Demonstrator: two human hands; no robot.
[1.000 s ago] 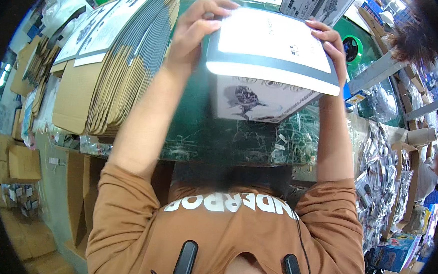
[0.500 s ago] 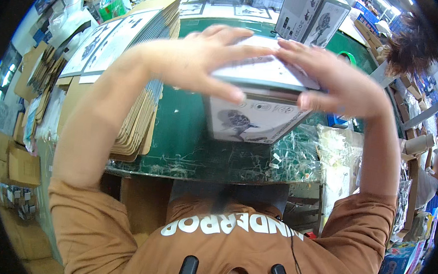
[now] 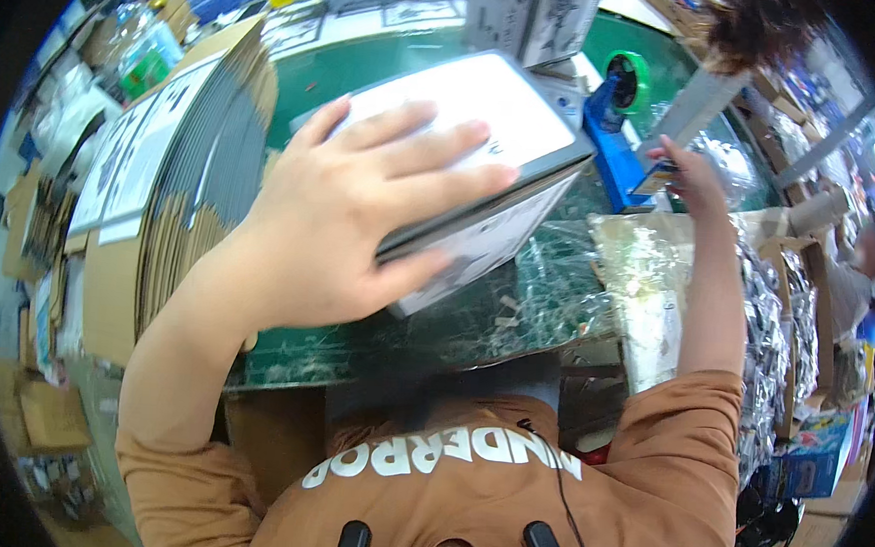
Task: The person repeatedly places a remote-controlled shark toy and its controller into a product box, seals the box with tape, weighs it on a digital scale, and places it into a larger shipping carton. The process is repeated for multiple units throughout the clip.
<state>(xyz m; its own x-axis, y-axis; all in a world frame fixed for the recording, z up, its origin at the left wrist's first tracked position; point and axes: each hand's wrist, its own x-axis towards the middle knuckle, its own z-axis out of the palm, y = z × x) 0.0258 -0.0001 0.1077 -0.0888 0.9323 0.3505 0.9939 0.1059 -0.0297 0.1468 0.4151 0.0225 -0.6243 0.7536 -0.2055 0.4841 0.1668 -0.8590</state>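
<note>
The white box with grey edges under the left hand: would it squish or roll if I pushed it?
The white, grey-edged cardboard box probably won't roll, because its sides look flat. It seems fairly stiff, with straight edges beneath the left hand. It might slide, since the green tabletop looks hard.

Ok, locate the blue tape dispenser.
In the head view, the blue tape dispenser is right of centre on the green table, between the white-topped box under the left hand and the right hand.
</note>
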